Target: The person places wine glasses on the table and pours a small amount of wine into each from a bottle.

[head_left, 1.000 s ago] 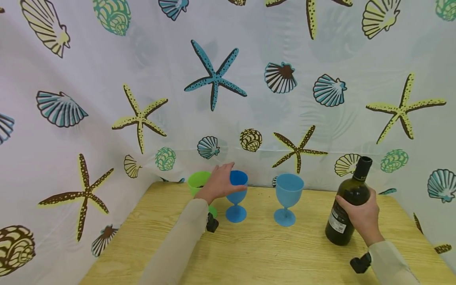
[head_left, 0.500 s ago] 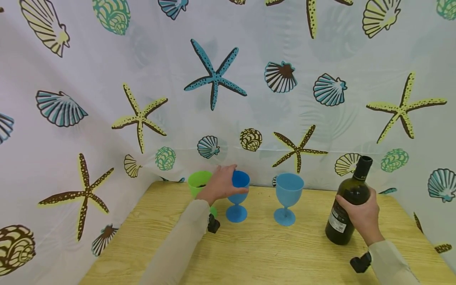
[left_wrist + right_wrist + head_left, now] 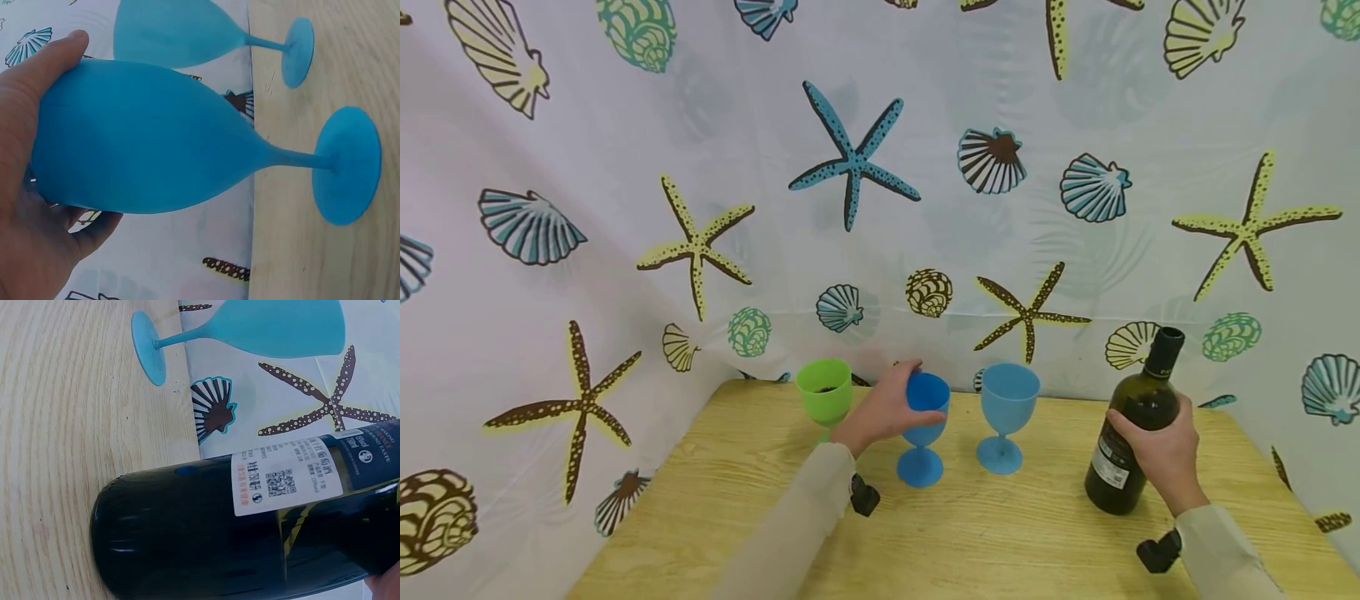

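My left hand (image 3: 886,410) grips the bowl of a blue plastic goblet (image 3: 150,137) near its rim, thumb on one side and fingers round the other. The goblet stands upright; whether its foot touches the wooden table cannot be told. To its right is a lighter blue goblet (image 3: 1009,400), standing apart from it. A green goblet (image 3: 826,398) with something dark inside stands to the left, its lower part behind my left wrist. At the right, my right hand (image 3: 1168,454) holds a dark wine bottle (image 3: 206,531) round its body. That bottle stands upright on the table, its mouth uncovered.
A light wooden table (image 3: 1000,542) lies under everything. Just behind its back edge hangs a white curtain (image 3: 925,233) printed with shells and starfish, which also runs along both sides.
My left hand has carried the blue goblet to the right and a little nearer, closer to the lighter blue one. More of the green goblet shows now. The right hand and bottle stay put.
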The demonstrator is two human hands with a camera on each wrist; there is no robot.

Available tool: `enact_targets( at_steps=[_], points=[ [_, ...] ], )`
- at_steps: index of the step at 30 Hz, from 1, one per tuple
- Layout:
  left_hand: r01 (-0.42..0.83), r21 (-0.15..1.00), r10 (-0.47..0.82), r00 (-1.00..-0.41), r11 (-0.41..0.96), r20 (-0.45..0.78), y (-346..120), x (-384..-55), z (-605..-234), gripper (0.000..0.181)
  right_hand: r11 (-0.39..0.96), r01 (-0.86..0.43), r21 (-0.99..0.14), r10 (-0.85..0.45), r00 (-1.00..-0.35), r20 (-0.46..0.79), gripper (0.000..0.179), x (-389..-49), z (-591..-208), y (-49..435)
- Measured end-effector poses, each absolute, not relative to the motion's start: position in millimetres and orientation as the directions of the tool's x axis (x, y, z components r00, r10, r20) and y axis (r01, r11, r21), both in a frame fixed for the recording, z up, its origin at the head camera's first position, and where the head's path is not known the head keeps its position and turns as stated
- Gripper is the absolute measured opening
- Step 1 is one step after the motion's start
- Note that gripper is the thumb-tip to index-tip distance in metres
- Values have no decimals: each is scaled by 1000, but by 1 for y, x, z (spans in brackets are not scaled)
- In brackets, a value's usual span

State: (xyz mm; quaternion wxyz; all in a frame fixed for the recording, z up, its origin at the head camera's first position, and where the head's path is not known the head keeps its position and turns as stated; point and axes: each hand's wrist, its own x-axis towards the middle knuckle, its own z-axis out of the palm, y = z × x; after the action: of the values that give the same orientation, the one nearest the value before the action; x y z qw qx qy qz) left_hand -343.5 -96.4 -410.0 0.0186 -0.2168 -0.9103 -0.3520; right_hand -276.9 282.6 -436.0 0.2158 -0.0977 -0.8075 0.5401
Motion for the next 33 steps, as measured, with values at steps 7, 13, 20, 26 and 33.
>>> enact_targets(
  at_steps=[7, 13, 20, 26, 33],
  points=[
    [409, 727, 328, -908, 552, 261, -86, -333, -424, 98, 400, -77, -913, 393, -886, 246, 94, -279, -436, 283],
    [365, 787, 295, -924, 498, 243, -78, -323, -430, 99, 396, -74, -915, 395, -886, 242, 94, -278, -434, 282],
    [328, 832, 284, -934, 449, 215, -72, -312, -432, 99, 387, -80, -918, 390, -888, 242, 94, -277, -432, 282],
    [309, 849, 281, -939, 429, 199, -68, -305, -435, 99, 388, -77, -918, 391, -889, 240, 93, -277, -434, 283],
    [293, 861, 307, -936, 415, 171, -66, -298, -440, 95, 385, -78, -920, 399, -885, 242, 92, -276, -436, 282]
  ],
)
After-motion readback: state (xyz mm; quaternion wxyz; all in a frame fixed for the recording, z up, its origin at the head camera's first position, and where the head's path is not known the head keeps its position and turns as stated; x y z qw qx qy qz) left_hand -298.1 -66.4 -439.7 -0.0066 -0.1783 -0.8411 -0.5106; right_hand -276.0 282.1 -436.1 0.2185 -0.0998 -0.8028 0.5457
